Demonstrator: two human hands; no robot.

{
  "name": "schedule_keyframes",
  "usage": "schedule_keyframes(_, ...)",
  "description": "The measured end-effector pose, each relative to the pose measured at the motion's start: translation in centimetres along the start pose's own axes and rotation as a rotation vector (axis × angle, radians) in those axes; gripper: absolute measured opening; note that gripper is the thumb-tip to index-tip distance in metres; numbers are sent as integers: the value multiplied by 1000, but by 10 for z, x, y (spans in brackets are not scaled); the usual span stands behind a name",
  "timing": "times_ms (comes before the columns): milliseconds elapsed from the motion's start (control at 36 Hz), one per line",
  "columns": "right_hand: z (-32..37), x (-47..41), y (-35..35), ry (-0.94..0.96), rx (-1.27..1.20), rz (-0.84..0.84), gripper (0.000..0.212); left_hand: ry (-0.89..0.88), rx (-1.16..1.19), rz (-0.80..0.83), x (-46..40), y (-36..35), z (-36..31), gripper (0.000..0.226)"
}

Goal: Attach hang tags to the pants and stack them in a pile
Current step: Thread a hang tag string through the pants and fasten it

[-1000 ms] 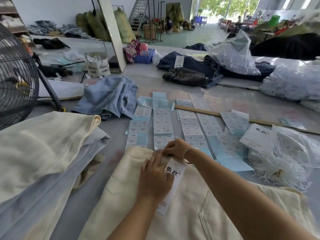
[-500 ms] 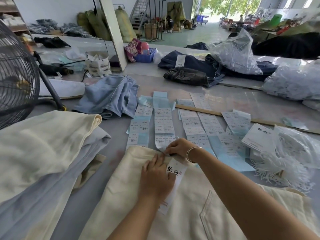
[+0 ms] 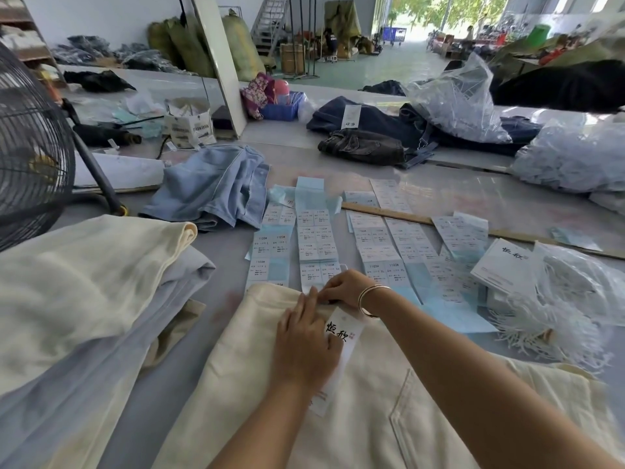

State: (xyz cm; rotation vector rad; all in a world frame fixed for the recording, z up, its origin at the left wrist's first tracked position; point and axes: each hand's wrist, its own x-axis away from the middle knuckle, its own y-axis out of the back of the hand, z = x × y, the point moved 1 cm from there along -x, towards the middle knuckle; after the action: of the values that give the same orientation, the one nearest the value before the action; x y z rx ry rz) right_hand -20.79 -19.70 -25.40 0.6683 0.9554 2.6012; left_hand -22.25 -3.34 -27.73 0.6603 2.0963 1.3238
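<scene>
Pressing hang tag (image 3: 341, 346) onto cream pants (image 3: 372, 418): left hand (image 3: 304, 346); right hand (image 3: 345, 287) pinching.

1. There is a single view, from a wide-angle camera worn on the person's head.
2. It looks forward and down over the grey surface (image 3: 203, 350), tilted from above.
3. It sits close: both forearms enter from 6 o'clock and fill the lower frame.
4. Toward 12 o'clock the view reaches across the workshop to an open doorway (image 3: 399, 18).
</scene>
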Motion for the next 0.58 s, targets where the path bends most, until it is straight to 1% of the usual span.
schedule_keyframes(56,1,1,0,-5,-1,1,19,-1,2,8,-1,-1,1,56)
schedule_keyframes(167,5,-2,-3,-24,-22,-9,15,3,7,100,-2,-5,4,67)
schedule_keyframes(250,7,-3,-4,-40,-120,-48,17,5,-20,110,-2,-7,4,64)
schedule_keyframes(306,6,-3,-4,-49,-156,-47,16,10,-15,74,-2,-5,4,58)
schedule_keyframes(361,4,-5,-4,-65,-252,-64,12,13,3,19,0,-3,3,49)
schedule_keyframes(417,2,-8,1,-107,-459,-137,9,-4,6,3,1,-5,4,44)
schedule_keyframes(472,-2,-9,12,-154,-662,-266,9,-3,11,-2,1,-6,4,45)
schedule_keyframes(583,-9,1,47,-188,-947,-525,15,-6,-14,-23,0,-4,3,41)
